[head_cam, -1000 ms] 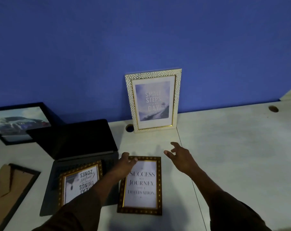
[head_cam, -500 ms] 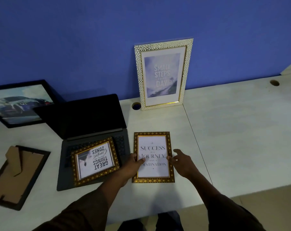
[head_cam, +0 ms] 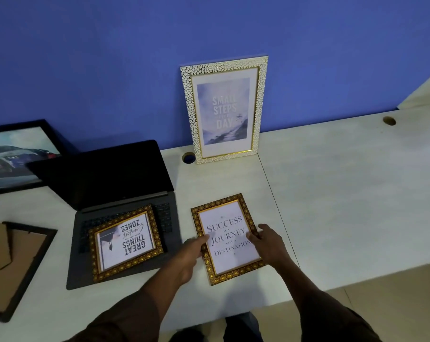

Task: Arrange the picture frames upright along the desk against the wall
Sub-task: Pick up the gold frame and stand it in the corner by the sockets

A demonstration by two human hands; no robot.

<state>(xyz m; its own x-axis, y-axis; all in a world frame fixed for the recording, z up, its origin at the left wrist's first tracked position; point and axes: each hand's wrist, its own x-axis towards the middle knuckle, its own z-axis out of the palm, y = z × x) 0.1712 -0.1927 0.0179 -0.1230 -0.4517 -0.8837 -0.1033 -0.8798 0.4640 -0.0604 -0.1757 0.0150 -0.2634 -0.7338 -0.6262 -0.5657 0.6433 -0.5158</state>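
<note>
A gold-brown "Success is a journey" frame (head_cam: 227,236) lies flat on the white desk (head_cam: 344,193), slightly turned. My left hand (head_cam: 190,255) grips its left edge and my right hand (head_cam: 268,243) grips its right edge. A white pebbled "Small steps" frame (head_cam: 223,109) stands upright against the blue wall. A second gold-brown "Great things" frame (head_cam: 126,243) lies on the laptop's keyboard. A black frame with a car picture (head_cam: 16,154) leans at the far left. Another black frame (head_cam: 14,265) lies face down, its cardboard back up.
An open dark laptop (head_cam: 110,183) sits left of centre. Cable holes show in the desk by the white frame (head_cam: 188,157) and at the far right (head_cam: 389,120). The desk's front edge runs close below the held frame. A seam (head_cam: 275,196) splits the desktop.
Both hands came down from above the frame's top and closed on its two side edges. The frame has turned slightly. The view shifted and tilted down.
</note>
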